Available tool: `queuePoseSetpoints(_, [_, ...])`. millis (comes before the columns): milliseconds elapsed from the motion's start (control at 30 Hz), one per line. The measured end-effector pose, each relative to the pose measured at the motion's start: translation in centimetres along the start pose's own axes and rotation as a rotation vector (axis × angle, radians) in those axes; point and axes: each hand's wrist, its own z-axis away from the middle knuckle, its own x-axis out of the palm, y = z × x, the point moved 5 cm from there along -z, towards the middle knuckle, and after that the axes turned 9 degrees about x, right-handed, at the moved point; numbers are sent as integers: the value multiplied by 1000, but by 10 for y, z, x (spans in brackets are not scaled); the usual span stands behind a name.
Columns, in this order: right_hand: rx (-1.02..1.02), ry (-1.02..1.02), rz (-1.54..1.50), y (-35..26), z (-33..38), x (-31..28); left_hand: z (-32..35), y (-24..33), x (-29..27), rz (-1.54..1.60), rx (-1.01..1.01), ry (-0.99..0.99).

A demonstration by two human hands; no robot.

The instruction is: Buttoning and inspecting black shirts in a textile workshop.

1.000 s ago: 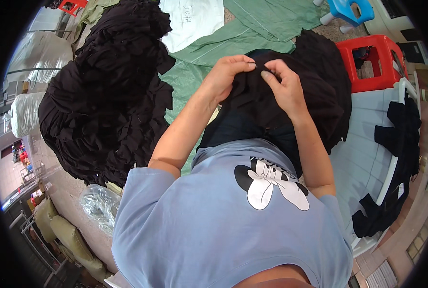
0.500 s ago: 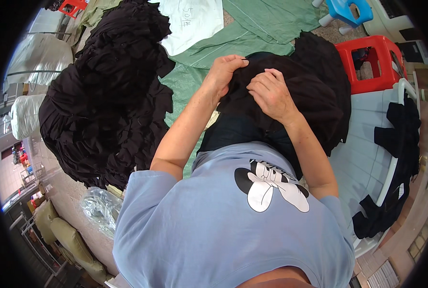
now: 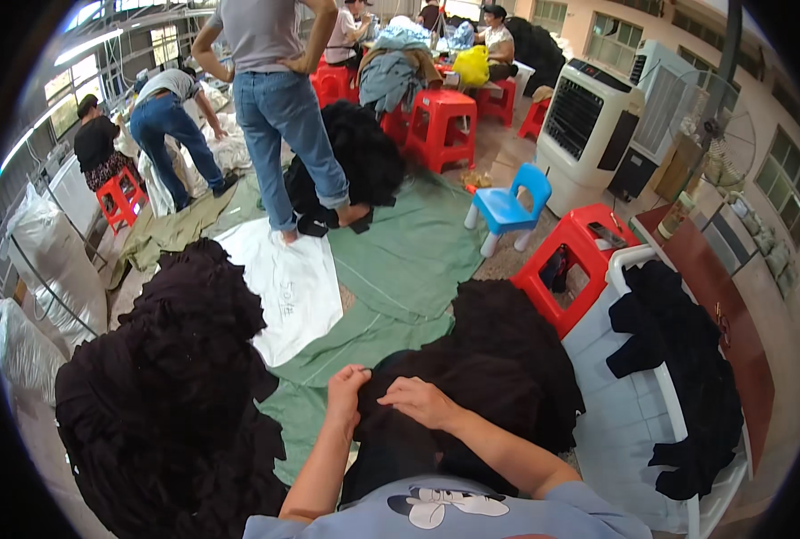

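Dark cloth (image 3: 458, 382), black to very dark brown, is spread over my lap. At its left edge my left hand (image 3: 348, 393) is closed in a pinch on the cloth. My right hand (image 3: 421, 402) hovers over or rests on the same cloth, just right of the left one. Its fingers are bent and pressed together; whatever lies between the tips is too small to make out. A large heap of black cloth pieces (image 3: 162, 395) rises on my left. More black cloth (image 3: 508, 323) lies just beyond my lap to the right.
Green sheeting (image 3: 400, 242) and a white sheet (image 3: 283, 287) cover the floor ahead. On the right are a red stool (image 3: 566, 260), a blue chair (image 3: 512, 205) and a white tub (image 3: 620, 422) with black cloth over its rim. A person in jeans (image 3: 283, 126) stands ahead; others work farther off.
The view has tilted up, bringing the room and other people into sight. My left hand still pinches the cloth edge; the right hand's fingers now point left, toward it.
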Motion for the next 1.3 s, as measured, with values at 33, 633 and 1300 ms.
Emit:
queuePoseSetpoints(33, [-74, 93, 66, -17, -1, -9, 5, 12, 7, -79, 58, -75])
queuePoseSetpoints(633, [-238, 220, 262, -56, 3, -24, 28, 32, 21, -282, -101, -495])
queuePoseSetpoints(1300, [-285, 167, 294, -59, 4, -19, 34, 28, 16, -245, -169, -547])
